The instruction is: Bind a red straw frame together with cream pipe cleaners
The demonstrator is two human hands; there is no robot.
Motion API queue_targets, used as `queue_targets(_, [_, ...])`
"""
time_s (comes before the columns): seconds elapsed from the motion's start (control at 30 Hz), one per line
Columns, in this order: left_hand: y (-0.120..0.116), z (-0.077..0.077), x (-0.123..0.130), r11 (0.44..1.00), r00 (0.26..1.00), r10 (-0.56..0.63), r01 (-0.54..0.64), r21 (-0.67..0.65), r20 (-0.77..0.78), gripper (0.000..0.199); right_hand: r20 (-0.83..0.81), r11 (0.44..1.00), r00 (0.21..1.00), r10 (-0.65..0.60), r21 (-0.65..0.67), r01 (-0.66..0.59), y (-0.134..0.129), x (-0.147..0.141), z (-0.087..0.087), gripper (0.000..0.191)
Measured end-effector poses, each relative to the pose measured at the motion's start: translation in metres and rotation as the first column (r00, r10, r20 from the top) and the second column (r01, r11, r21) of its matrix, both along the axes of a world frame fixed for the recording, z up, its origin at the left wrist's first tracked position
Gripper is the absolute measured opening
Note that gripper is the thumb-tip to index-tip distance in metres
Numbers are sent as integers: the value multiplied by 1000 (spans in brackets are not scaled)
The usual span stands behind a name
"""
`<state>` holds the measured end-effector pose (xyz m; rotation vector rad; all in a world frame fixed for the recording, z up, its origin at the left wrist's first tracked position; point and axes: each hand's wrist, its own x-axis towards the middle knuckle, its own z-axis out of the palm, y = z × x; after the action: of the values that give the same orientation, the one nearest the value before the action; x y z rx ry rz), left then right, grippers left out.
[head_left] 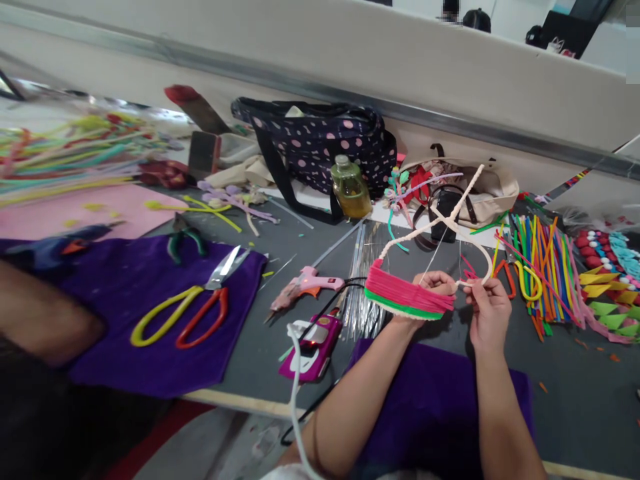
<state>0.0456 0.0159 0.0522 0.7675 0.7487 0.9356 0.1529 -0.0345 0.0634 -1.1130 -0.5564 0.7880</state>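
Note:
A small craft piece [405, 287] of pink, green and white fuzzy pipe cleaners, shaped like a watermelon slice, is in front of me. From it a cream twisted pipe cleaner [407, 239] curves up, crosses itself and loops down to my hands. My left hand [433, 285] is behind the pink strips, its fingers closed and partly hidden by them. Beside it, my right hand [490, 313] pinches the lower end of the cream loop between thumb and fingertips. Both hands are above the grey table, near a purple cloth [440, 387].
A pink glue gun [303, 287], a magenta device [320, 350] with cables and large scissors [205, 300] lie left. A bottle [351, 190] stands by a dotted bag [315, 137]. Coloured pipe cleaners [543, 267] lie right. Another person's arm [45, 317] rests at far left.

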Motion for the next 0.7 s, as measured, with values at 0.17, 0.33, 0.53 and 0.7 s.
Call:
queue_targets(0.17, [-1,2,0,999,999,28,-26,42,-43,26,67,994,997,-49,101,42,-3,-7,2,19])
queue_targets(0.33, [0,1,-1,997,997,38,-33,72,-65,22,28,991,1000,-1,135,-3,-7,-4,6,18])
queue_targets(0.53, [0,-4,-1,997,999,-21,23,69,-26,24,-224,988,966,126,120,-101,-5,5,12,25])
queue_targets(0.7, [0,0,-2,998,998,-57,57,-13,29,28,-326,993,940,96,92,-70,-2,14,9,22])
